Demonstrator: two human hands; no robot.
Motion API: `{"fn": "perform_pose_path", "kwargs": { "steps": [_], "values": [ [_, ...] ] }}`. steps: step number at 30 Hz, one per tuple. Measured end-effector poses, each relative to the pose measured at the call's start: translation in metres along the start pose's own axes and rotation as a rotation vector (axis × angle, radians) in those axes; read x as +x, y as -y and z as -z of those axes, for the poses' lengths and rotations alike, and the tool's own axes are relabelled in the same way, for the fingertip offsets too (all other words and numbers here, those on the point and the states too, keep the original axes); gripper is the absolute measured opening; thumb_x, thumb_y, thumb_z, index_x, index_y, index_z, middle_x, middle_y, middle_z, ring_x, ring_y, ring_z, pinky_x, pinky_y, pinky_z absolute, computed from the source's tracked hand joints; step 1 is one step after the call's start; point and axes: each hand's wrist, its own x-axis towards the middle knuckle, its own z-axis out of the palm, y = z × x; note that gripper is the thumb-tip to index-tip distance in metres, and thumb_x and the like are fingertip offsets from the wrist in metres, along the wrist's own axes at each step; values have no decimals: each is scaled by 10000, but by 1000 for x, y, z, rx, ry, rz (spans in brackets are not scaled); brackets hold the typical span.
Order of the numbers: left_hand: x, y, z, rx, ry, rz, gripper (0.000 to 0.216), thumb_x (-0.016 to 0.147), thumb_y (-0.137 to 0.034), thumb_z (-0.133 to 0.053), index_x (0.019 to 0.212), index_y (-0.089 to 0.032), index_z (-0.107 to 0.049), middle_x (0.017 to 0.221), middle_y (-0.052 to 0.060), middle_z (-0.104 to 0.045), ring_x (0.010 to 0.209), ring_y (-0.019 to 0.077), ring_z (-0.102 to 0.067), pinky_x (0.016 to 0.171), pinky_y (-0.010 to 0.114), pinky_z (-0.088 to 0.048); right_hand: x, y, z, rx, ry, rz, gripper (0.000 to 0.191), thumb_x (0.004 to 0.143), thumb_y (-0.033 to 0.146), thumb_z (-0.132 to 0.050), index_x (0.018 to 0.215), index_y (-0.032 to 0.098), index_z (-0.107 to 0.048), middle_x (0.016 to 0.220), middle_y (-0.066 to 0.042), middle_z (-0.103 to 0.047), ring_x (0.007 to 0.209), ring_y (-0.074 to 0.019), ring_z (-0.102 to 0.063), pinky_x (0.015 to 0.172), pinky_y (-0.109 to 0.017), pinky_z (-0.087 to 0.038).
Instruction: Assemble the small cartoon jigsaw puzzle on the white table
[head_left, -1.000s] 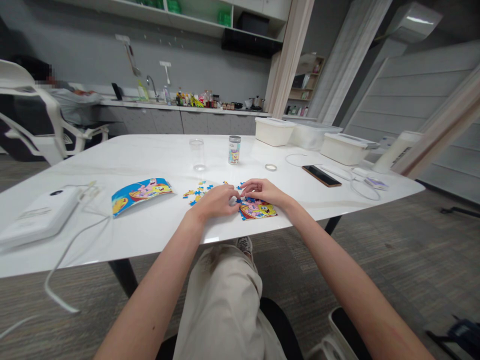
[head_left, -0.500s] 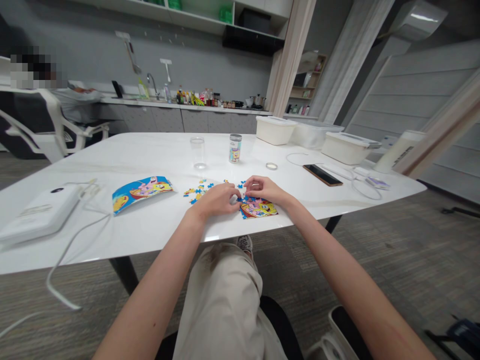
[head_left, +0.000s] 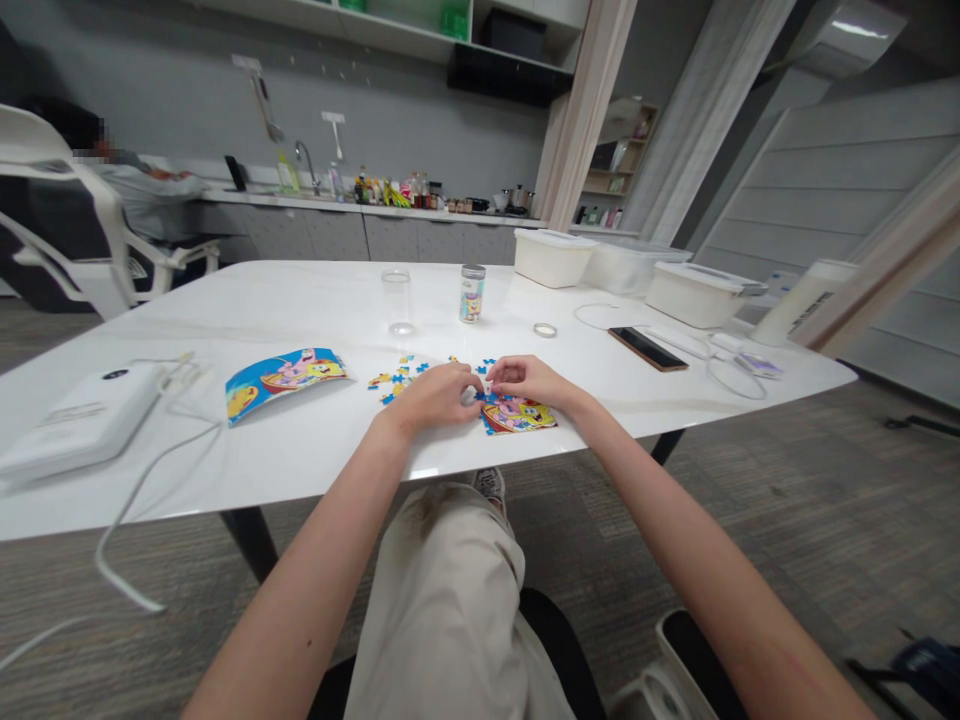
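Observation:
A partly assembled jigsaw puzzle with a yellow cartoon figure lies flat near the table's front edge. My left hand is closed at its left side, thumb and fingers curled close to the edge; what they hold, if anything, is too small to make out. Over the puzzle's upper edge, my right hand pinches a small puzzle piece, its pale side showing. Loose puzzle pieces lie scattered beyond my left hand, and a few blue ones are by my right fingertips. A curved picture sheet with the same cartoon stands to the left.
Behind the pieces stand a clear jar and a cartoon-printed can, with a ring-shaped lid nearby. A phone, cables and white storage boxes are on the right. A white power device sits left. Another person sits far left.
My right fingertips have drawn slightly closer together, and a pale-sided piece now shows between them. My left hand has barely moved. The view has shifted slightly.

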Motion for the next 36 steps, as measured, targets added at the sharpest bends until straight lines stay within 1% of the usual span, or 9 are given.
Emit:
{"fn": "perform_pose_path", "kwargs": {
  "steps": [7,10,14,17,21,24,28,33,36],
  "values": [
    [0,0,-1,-5,5,0,259,821,-291,-588,1001,-172,-732,826,55,-638,761,176,-599,764,296,-468,-1,2,0,-31,20,-10,277,682,337,-779,864,139,-714,782,-27,-698,694,-129,-621,687,-279,-509],
    [0,1,-1,-13,6,8,258,822,-292,-585,999,-171,-728,837,58,-642,772,180,-607,772,300,-470,-2,5,0,28,-25,-16,279,670,339,-786,852,144,-704,779,-24,-691,711,-134,-625,698,-279,-506],
    [1,0,-2,-5,6,7,253,823,-303,-579,999,-180,-714,880,62,-659,820,190,-619,790,306,-469,-1,4,4,58,-191,-9,297,698,352,-744,930,172,-705,814,-27,-683,728,-145,-606,659,-276,-489],
    [2,-2,1,32,-23,49,251,841,-295,-552,1012,-179,-695,912,66,-682,876,205,-629,829,326,-459,4,-2,11,-19,-357,-28,243,679,345,-705,853,175,-704,780,-31,-670,680,-148,-560,609,-282,-458],
    [2,1,5,138,-168,297,233,869,-234,-483,959,-152,-682,921,96,-707,922,234,-642,867,374,-428,9,-13,19,-110,-566,-95,207,674,313,-598,816,180,-669,681,-4,-611,639,-148,-517,621,-294,-445],
    [-3,6,7,171,-211,427,222,875,-209,-466,915,-155,-677,941,110,-717,956,248,-644,897,399,-407,7,-18,20,-269,-686,-130,196,684,294,-534,807,190,-645,637,9,-576,639,-162,-514,653,-313,-440],
    [-7,9,5,162,-147,398,235,873,-170,-451,923,-147,-680,959,131,-719,974,259,-641,912,415,-400,4,-21,19,-393,-659,-148,190,679,267,-520,816,195,-630,647,5,-597,651,-176,-555,676,-320,-428],
    [-6,4,1,135,-49,275,193,831,-152,-534,923,-188,-699,951,72,-722,948,212,-643,877,330,-430,4,-22,18,-323,-626,-149,128,663,252,-544,781,207,-565,717,-21,-667,749,-202,-635,743,-330,-452],
    [-6,3,1,130,-26,252,215,838,-140,-527,960,-186,-698,957,69,-719,937,200,-641,871,310,-435,4,-20,18,-309,-598,-129,129,652,272,-571,763,214,-539,737,-24,-665,762,-205,-638,752,-332,-457]
  ]
}}
